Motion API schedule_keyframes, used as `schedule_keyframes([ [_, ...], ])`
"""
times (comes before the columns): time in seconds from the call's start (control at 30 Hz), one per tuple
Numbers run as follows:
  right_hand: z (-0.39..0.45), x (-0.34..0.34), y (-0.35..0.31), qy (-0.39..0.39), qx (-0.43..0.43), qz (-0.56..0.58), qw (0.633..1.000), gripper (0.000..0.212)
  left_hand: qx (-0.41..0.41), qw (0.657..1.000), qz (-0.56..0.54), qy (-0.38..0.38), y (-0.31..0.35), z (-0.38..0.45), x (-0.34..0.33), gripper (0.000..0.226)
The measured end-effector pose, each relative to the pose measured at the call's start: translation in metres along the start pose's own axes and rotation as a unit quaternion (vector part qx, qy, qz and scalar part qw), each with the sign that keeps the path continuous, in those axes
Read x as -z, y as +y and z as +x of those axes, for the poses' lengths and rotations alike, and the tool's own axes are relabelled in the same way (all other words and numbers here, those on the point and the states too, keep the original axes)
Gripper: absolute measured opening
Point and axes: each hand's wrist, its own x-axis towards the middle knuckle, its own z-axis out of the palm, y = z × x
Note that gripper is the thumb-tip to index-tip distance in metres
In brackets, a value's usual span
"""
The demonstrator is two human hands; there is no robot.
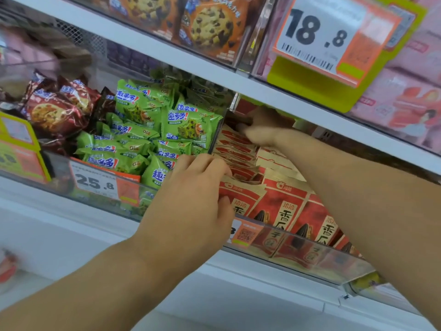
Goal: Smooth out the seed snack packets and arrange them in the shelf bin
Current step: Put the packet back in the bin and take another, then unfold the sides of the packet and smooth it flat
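Red and gold seed snack packets [284,206] stand upright in rows inside a clear shelf bin [310,256] at centre right. My left hand [191,201] rests at the bin's left front corner, its fingers curled over the tops of the left row and its thumb against the front packet. My right hand [260,132] reaches deep under the upper shelf and lies blurred on the packets at the back of the bin; whether it grips one is unclear. My right forearm crosses over the right-hand rows and hides part of them.
A clear divider [219,130] separates the bin from green cookie packs [152,130] and brown cookie packs [57,108] on the left. Price tags reading 25.8 [97,182] and 18.8 [319,37] hang on the shelf fronts. The upper shelf edge [310,115] sits low over the bin.
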Motion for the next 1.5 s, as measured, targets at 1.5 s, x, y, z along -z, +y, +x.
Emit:
schedule_keyframes([
  [1.5, -0.228, 0.053, 0.030, 0.188, 0.009, 0.581, 0.792, 0.008, 0.097, 0.899, -0.421, -0.075, 0.076, -0.024, 0.044, 0.022],
])
